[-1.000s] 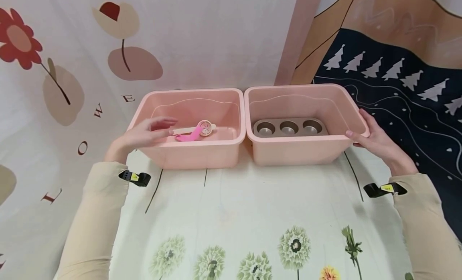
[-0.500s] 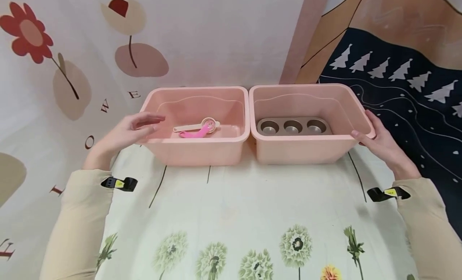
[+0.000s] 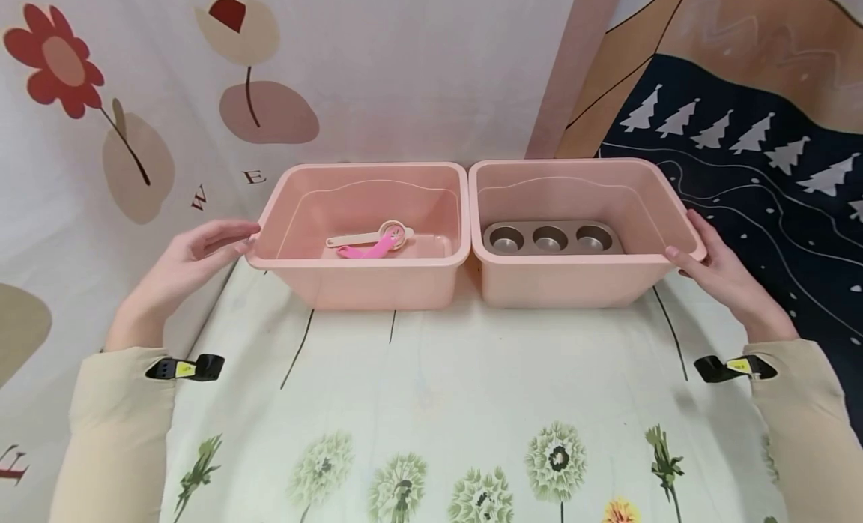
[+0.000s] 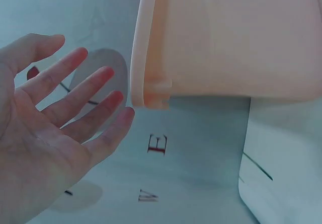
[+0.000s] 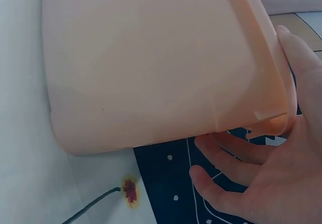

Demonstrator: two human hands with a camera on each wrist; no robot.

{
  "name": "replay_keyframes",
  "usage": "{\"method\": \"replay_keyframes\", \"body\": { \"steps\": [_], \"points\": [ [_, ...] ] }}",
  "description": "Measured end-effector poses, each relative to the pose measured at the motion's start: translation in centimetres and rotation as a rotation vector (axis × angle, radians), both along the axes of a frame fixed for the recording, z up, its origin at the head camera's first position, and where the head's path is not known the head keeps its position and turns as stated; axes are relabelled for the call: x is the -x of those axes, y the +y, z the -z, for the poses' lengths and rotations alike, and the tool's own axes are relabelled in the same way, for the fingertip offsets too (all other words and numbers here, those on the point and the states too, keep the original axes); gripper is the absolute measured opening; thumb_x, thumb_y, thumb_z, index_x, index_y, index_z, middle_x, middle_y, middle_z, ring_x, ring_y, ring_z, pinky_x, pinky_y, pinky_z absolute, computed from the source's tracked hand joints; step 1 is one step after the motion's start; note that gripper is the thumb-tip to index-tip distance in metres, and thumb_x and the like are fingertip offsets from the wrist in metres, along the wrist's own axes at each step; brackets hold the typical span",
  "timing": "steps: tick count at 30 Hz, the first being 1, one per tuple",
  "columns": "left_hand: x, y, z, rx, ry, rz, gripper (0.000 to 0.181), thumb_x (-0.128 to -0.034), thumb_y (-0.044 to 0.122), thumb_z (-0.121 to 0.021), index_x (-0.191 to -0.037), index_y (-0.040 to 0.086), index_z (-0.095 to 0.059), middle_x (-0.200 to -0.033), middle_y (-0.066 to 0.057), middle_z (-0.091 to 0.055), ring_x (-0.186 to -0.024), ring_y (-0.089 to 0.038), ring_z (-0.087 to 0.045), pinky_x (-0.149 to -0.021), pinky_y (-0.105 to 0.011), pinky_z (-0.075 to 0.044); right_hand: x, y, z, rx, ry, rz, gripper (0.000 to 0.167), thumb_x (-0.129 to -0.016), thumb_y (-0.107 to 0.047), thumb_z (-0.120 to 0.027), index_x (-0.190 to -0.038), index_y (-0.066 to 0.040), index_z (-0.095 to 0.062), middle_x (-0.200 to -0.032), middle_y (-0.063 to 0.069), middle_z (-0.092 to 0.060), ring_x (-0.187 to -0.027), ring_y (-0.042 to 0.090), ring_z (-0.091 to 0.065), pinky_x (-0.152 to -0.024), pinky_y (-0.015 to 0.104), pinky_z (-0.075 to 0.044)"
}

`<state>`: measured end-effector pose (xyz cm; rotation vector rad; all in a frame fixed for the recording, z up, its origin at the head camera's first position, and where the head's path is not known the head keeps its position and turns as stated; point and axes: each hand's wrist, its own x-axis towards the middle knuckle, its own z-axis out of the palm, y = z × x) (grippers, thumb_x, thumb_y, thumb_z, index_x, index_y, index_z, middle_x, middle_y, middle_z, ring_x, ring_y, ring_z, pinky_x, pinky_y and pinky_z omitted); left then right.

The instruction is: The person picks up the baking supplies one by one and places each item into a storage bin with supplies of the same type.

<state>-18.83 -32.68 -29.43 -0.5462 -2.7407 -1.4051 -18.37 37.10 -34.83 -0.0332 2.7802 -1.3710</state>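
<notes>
Two pink plastic bins stand side by side in the head view. Inside the left bin (image 3: 364,289) lie a cream, long-handled utensil with a round slotted head (image 3: 350,240) and a bright pink curved utensil (image 3: 367,251). The right bin (image 3: 556,285) holds a muffin pan (image 3: 528,243) with three cups visible. My left hand (image 3: 178,268) is beside the left bin's outer rim; in the left wrist view its fingers (image 4: 98,83) are spread and fairly straight. With thumb over the rim and fingers beneath it, my right hand (image 3: 728,279) grips the right bin's outer corner.
A pale flower-printed cloth (image 3: 418,388) covers the table under the bins. Behind them rises a printed fabric backdrop (image 3: 404,73), with a dark tree-patterned section (image 3: 728,178) on the right. A black wrist device (image 3: 735,368) sits on each sleeve.
My left hand has moved left, from over the left bin to outside its rim. The right hand keeps its grip on the right bin. The head view has shifted slightly.
</notes>
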Motion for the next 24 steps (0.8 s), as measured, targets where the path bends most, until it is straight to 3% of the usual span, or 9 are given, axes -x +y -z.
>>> {"method": "replay_keyframes", "body": {
  "steps": [5, 8, 11, 14, 20, 24],
  "points": [
    [-1.2, -1.4, 0.5, 0.007, 0.015, -0.029, 0.039, -0.0993, 0.008, -0.054, -0.137, 0.002, -0.050, -0.129, 0.005, -0.057, -0.114, -0.004, -0.053, -0.089, -0.011, -0.038, -0.3, 0.2, -0.2, -0.023, 0.001, -0.016, 0.080, -0.102, -0.030, -0.049, -0.155, -0.016, 0.008, -0.156, 0.027, -0.009, -0.127, 0.044, -0.031, -0.070, 0.004, -0.036],
    [-1.8, -2.0, 0.9, 0.016, 0.017, -0.036, 0.039, -0.0992, 0.006, -0.053, -0.138, 0.003, -0.049, -0.128, 0.011, -0.056, -0.114, -0.001, -0.051, -0.089, -0.010, -0.038, -0.6, 0.6, -0.1, -0.037, 0.014, -0.013, 0.079, -0.101, -0.030, -0.050, -0.156, -0.016, 0.005, -0.153, 0.029, -0.015, -0.119, 0.024, -0.040, -0.070, 0.005, -0.037],
    [-2.3, -2.5, 1.3, 0.015, 0.013, -0.048, 0.040, -0.0988, 0.004, -0.053, -0.138, 0.002, -0.048, -0.128, 0.012, -0.055, -0.113, 0.001, -0.052, -0.088, -0.009, -0.038, -0.9, 1.0, 0.1, -0.038, 0.025, -0.009, 0.078, -0.101, -0.030, -0.051, -0.156, -0.018, 0.002, -0.150, 0.029, -0.020, -0.104, 0.002, -0.040, -0.071, 0.005, -0.037],
    [-2.6, -2.9, 1.7, -0.002, -0.001, -0.063, 0.040, -0.0984, 0.003, -0.053, -0.138, 0.001, -0.048, -0.127, 0.012, -0.056, -0.112, 0.001, -0.053, -0.088, -0.010, -0.038, -1.3, 1.2, 0.4, -0.032, 0.045, -0.018, 0.077, -0.101, -0.027, -0.051, -0.156, -0.020, 0.002, -0.146, 0.030, -0.025, -0.097, -0.006, -0.040, -0.071, 0.005, -0.038],
    [-3.1, -3.2, 2.8, 0.008, -0.021, -0.086, 0.040, -0.0988, 0.006, -0.054, -0.138, 0.001, -0.048, -0.126, 0.013, -0.055, -0.112, 0.002, -0.051, -0.087, -0.009, -0.037, -2.0, 1.7, 1.2, -0.035, 0.040, -0.019, 0.079, -0.101, -0.026, -0.052, -0.156, -0.019, 0.005, -0.148, 0.034, -0.021, -0.098, -0.007, -0.040, -0.071, 0.004, -0.038],
    [-3.4, -3.2, 3.6, -0.010, -0.032, -0.094, 0.039, -0.0994, 0.006, -0.052, -0.138, -0.001, -0.047, -0.125, 0.016, -0.056, -0.112, 0.003, -0.051, -0.087, -0.010, -0.037, -2.2, 2.1, 1.8, -0.052, 0.027, -0.020, 0.077, -0.101, -0.028, -0.052, -0.156, -0.025, 0.002, -0.150, 0.032, -0.019, -0.112, 0.010, -0.042, -0.072, 0.004, -0.038]
  ]
}}
